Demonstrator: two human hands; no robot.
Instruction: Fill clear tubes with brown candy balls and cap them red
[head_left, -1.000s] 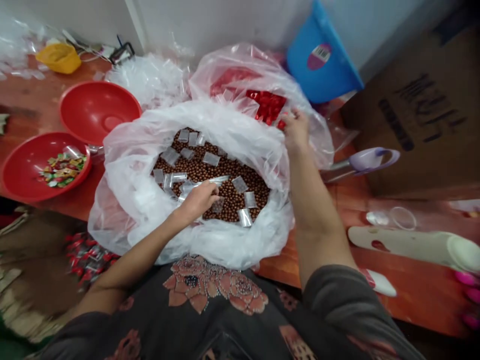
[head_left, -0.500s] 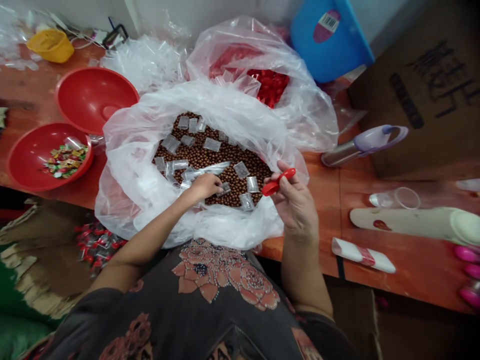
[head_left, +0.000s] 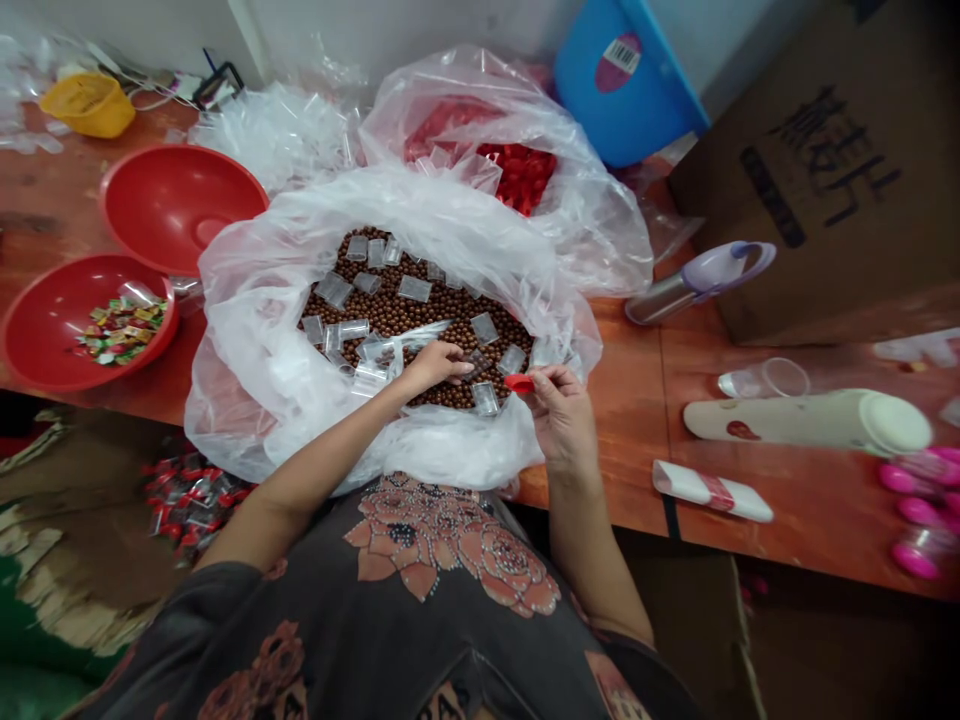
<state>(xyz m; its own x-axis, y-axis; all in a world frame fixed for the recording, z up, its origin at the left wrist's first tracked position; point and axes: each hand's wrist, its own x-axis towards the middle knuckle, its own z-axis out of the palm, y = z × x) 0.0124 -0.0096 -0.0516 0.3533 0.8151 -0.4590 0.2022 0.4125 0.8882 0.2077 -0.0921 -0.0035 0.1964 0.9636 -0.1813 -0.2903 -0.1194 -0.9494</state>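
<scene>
My left hand point(head_left: 437, 367) is closed on a small clear plastic container point(head_left: 474, 364) above the brown balls point(head_left: 397, 312). These small round balls fill an open clear plastic bag point(head_left: 247, 330), with several clear containers point(head_left: 414, 288) lying among them. At the bag's right side, my right hand point(head_left: 561, 410) pinches a red plastic cap point(head_left: 519, 383) between thumb and fingers. The cap is close to the container in my left hand, with a small gap between them. What lies inside the held container is hard to make out.
Behind stands a bag of red caps point(head_left: 517, 175) beside a blue bucket point(head_left: 630, 90). Two red bowls, one holding wrapped sweets point(head_left: 124, 330), are on the left. A flask point(head_left: 697, 280), a pale bottle point(head_left: 802, 420) and a cardboard box point(head_left: 825, 190) stand or lie right.
My right hand has moved left and down with red plastic, toward my left hand. My left hand has shifted right with the clear container. The camera view has shifted slightly.
</scene>
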